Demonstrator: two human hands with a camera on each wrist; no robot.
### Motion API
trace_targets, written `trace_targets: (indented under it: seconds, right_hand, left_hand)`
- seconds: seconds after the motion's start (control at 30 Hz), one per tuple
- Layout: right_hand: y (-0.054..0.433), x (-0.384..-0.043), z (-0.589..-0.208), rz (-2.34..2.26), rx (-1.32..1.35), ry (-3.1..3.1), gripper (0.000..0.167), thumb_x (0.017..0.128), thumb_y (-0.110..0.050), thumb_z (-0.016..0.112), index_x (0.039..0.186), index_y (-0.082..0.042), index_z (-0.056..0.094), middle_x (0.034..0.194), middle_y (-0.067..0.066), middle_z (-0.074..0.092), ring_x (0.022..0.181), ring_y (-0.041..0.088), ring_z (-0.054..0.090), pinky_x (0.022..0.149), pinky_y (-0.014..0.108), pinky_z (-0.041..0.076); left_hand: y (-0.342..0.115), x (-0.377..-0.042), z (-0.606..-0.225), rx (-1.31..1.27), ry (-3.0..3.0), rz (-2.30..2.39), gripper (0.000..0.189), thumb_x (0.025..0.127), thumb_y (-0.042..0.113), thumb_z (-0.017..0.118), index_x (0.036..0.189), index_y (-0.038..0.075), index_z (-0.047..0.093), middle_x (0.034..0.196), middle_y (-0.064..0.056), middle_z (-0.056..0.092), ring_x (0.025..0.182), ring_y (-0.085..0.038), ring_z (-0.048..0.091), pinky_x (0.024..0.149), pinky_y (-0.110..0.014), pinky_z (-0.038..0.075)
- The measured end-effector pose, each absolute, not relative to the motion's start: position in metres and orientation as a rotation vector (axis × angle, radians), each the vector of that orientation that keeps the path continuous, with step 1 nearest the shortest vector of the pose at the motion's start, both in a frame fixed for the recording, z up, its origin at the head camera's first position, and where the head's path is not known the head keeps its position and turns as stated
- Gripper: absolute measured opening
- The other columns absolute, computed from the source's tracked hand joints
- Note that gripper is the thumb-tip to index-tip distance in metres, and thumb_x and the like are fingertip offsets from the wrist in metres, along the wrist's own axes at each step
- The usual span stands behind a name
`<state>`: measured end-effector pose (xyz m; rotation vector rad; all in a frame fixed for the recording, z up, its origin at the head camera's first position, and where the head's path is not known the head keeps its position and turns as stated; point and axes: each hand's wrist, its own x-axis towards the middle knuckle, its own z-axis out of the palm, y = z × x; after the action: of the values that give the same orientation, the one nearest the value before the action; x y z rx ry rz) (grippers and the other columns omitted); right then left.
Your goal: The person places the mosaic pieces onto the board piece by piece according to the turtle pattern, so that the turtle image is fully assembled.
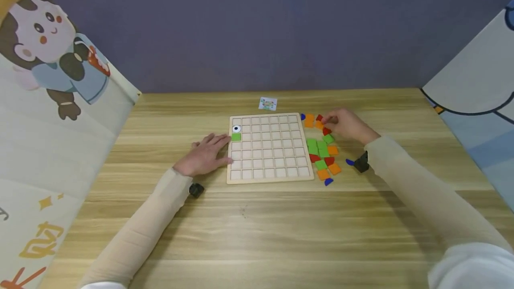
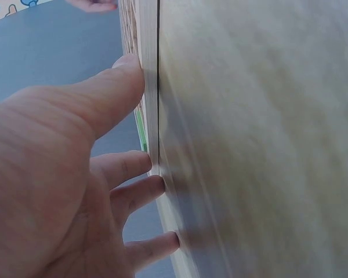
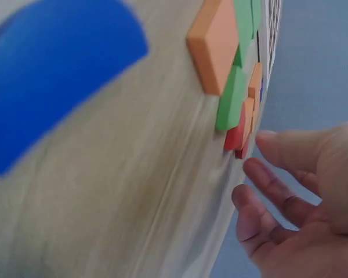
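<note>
A square wooden grid board point(image 1: 265, 150) lies on the table. In its left column sit a white disc with a dark centre point(image 1: 236, 129) and, just below it, a green square tile point(image 1: 236, 137). My left hand point(image 1: 206, 153) rests at the board's left edge, fingers spread, thumb and fingertips against the rim. Right of the board, my right hand point(image 1: 347, 124) reaches over the far end of a cluster of loose pieces. Its fingertips are right by a red piece point(image 1: 327, 131) and an orange tile point(image 1: 319, 125); the thumb and fingers stand apart in the right wrist view.
Green tiles point(image 1: 312, 146), orange tiles point(image 1: 323, 174), red pieces point(image 1: 329, 161) and blue half-round pieces point(image 1: 329, 182) lie along the board's right side. A small printed card point(image 1: 267, 103) lies beyond the board. A dark wall point(image 1: 273, 30) rises behind the table.
</note>
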<state>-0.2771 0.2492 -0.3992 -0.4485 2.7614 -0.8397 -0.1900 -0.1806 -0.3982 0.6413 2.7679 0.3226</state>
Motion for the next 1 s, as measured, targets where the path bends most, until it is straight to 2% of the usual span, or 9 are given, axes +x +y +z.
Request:
trace_targets:
  seconds: [0.23, 0.5, 0.8, 1.0]
  right_hand:
    - [0.243, -0.287, -0.402, -0.833, -0.468, 2.788, 0.031, 0.095, -0.011, 0.056, 0.124, -0.002, 0.061, 0.122, 0.02, 0.057, 0.103, 0.033, 0.057, 0.083, 0.048, 0.047]
    - [0.229, -0.304, -0.4, -0.85, -0.304, 2.834, 0.021, 0.091, -0.017, 0.065, 0.104, -0.002, 0.072, 0.1, 0.015, 0.068, 0.082, 0.026, 0.06, 0.073, 0.042, 0.048]
    - [0.217, -0.311, -0.398, -0.834, -0.167, 2.876, 0.025, 0.089, -0.022, 0.068, 0.104, -0.002, 0.072, 0.105, 0.017, 0.067, 0.089, 0.029, 0.061, 0.077, 0.045, 0.05]
    - [0.214, -0.316, -0.398, -0.842, -0.144, 2.876, 0.022, 0.09, -0.018, 0.066, 0.104, -0.003, 0.073, 0.106, 0.016, 0.067, 0.095, 0.031, 0.06, 0.081, 0.046, 0.048]
  left_hand:
    - [-0.181, -0.19, -0.4, 0.632, 2.766, 0.323, 0.075, 0.094, 0.052, 0.048, 0.152, 0.014, 0.02, 0.156, -0.007, 0.017, 0.14, -0.039, 0.009, 0.098, -0.071, 0.016]
    - [-0.181, -0.189, -0.4, 0.65, 2.776, 0.334, 0.075, 0.094, 0.05, 0.05, 0.152, 0.012, 0.02, 0.156, -0.009, 0.018, 0.14, -0.04, 0.009, 0.098, -0.071, 0.017]
    - [-0.181, -0.189, -0.4, 0.644, 2.774, 0.333, 0.074, 0.095, 0.05, 0.049, 0.152, 0.012, 0.021, 0.156, -0.008, 0.018, 0.14, -0.04, 0.009, 0.098, -0.07, 0.018]
    - [-0.181, -0.19, -0.4, 0.636, 2.765, 0.34, 0.075, 0.094, 0.051, 0.049, 0.152, 0.013, 0.02, 0.156, -0.007, 0.017, 0.14, -0.038, 0.009, 0.098, -0.07, 0.017]
